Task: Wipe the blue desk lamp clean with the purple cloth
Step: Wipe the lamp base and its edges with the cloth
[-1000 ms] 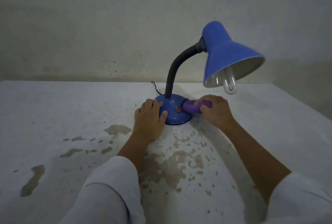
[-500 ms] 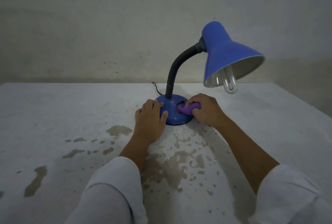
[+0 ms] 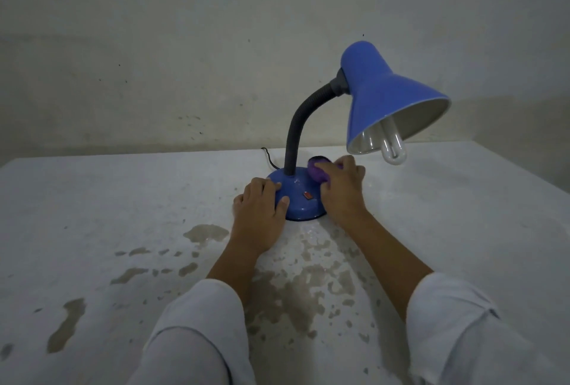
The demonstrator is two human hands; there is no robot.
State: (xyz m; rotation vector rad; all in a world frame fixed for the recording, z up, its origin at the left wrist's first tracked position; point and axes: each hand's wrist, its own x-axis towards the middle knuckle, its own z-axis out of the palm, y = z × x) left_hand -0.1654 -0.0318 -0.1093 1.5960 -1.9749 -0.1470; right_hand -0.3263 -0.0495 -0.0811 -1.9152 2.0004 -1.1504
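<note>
No writing is readable. One lamp [image 3: 391,97]: left hand [image 3: 260,205] lies flat, fingers spread, on its base; right hand [image 3: 340,190], fingers curled, presses one cloth [image 3: 317,170] there.

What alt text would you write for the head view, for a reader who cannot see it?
A person's right hand presses a purple cloth on the round base of a blue lamp, while the left hand steadies the base. The lamp stands on a white, stained table.

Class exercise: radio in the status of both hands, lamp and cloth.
Left hand flat on lamp base, steadying. Right hand presses purple cloth on base, right of neck. Nothing in the way.
</note>
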